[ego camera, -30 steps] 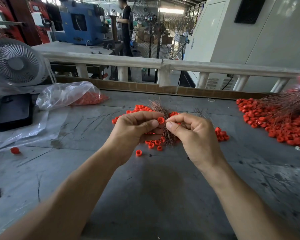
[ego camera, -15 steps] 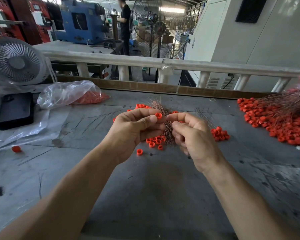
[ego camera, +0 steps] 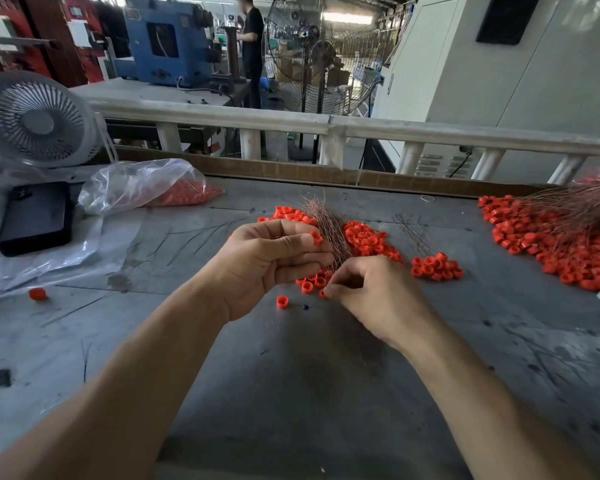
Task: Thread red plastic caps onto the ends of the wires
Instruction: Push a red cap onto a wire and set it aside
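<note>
Scanning from the left edge of the grey workbench (ego camera: 291, 375), a small white fan (ego camera: 37, 119) stands at the back, a black case (ego camera: 35, 218) lies on clear sheeting, and a plastic bag (ego camera: 142, 185) slumps beside it with more red caps inside. One stray cap (ego camera: 38, 294) sits alone near the sheeting.

At centre, the left hand (ego camera: 267, 261) is curled, its thumb and forefinger pinching a single red cap (ego camera: 315, 238) at its rim, the bore turned toward the wire bundle (ego camera: 326, 226). That bundle is a sheaf of fine coppery strands fanning up and away from the hands; whether the left palm also holds its base cannot be told. Loose caps (ego camera: 368, 239) lie heaped on the bench just behind and beneath the hands.

The right hand (ego camera: 371, 292) is low, fingers curled tightly with thumb against forefinger near the bundle's lower end. It seems to be pinching a strand, but the wire itself is too thin to make out.

Judging by their look, the caps are light, rigid and smooth, apt to squirt from a pinch, so gripping across the outer wall suits them. The wires look springy and easily kinked; holding one close behind its tip should keep it from buckling.

Further right, a small cluster (ego camera: 435, 266) rests apart, then a large finished pile (ego camera: 551, 244) of capped wires spreads toward the edge.
</note>
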Tool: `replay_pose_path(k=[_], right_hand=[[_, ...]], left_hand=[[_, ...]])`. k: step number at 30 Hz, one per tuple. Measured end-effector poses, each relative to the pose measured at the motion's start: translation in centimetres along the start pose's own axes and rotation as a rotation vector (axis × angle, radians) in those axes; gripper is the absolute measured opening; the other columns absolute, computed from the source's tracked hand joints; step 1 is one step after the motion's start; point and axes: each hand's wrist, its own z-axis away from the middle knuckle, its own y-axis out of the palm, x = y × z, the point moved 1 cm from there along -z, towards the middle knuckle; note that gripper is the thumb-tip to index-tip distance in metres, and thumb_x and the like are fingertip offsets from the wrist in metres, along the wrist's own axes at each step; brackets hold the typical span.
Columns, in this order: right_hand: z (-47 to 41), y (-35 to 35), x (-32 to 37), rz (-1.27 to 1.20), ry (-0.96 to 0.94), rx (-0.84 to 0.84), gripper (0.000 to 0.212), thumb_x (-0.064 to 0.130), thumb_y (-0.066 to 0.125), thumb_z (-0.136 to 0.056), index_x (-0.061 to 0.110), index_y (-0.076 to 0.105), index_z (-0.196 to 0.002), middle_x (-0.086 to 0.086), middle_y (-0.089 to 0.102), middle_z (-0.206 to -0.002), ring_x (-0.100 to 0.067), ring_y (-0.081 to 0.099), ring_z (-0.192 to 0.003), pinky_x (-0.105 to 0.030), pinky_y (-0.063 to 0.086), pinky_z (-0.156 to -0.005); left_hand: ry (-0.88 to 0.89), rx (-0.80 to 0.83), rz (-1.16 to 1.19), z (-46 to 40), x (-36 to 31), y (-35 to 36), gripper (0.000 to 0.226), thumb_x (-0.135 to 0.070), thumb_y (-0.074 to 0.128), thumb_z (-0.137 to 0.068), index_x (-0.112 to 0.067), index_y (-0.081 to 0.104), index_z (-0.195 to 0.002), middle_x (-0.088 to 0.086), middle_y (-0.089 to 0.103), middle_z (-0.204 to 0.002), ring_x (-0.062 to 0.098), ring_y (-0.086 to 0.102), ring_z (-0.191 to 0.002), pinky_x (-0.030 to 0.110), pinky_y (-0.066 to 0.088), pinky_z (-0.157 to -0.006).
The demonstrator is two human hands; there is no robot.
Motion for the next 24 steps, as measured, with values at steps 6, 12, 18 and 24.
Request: replay_pose_path(k=[6,12,18,24], right_hand=[[0.2,0.4,1.2,0.2,0.078,-0.082,0.035,0.061,0.079,-0.078,0.028,0.067,-0.071,0.009,0.065,-0.062,-0.01,0.063,-0.063,-0.027,0.042,-0.054],[0.3,1.0,2.0,0.249,0.041,-0.064,0.019,0.045,0.078,-0.084,0.028,0.07,-0.08,0.009,0.071,-0.079,-0.016,0.068,-0.08,-0.03,0.053,-0.069],[0.0,0.4,0.8,-0.046,0.069,-0.062,0.017,0.031,0.082,-0.081,0.025,0.066,-0.077,0.009,0.068,-0.07,-0.005,0.062,-0.066,-0.025,0.049,-0.06],[-0.3,-1.4,0.6,-0.455,0.013,-0.128,0.007,0.021,0.078,-0.089,0.027,0.075,-0.088,0.005,0.076,-0.077,-0.007,0.07,-0.064,-0.019,0.047,-0.05]], left_hand=[[-0.003,-0.007,-0.024,-0.1,0.1,-0.1,0.027,-0.007,0.071,-0.082,0.003,0.067,-0.107,0.026,0.073,-0.11,0.029,0.076,-0.097,0.026,0.062,-0.071],[-0.008,-0.03,-0.036,0.0,0.1,0.0,0.03,-0.007,0.07,-0.081,0.005,0.066,-0.109,0.026,0.073,-0.108,0.028,0.076,-0.095,0.026,0.062,-0.071],[0.009,-0.032,-0.038,-0.1,0.0,-0.1,0.026,-0.006,0.068,-0.082,0.004,0.065,-0.106,0.025,0.074,-0.104,0.028,0.077,-0.092,0.027,0.063,-0.071],[0.029,-0.03,-0.057,-0.2,0.2,-0.1,0.024,-0.007,0.069,-0.082,0.002,0.066,-0.105,0.025,0.074,-0.105,0.028,0.076,-0.093,0.027,0.062,-0.071]])
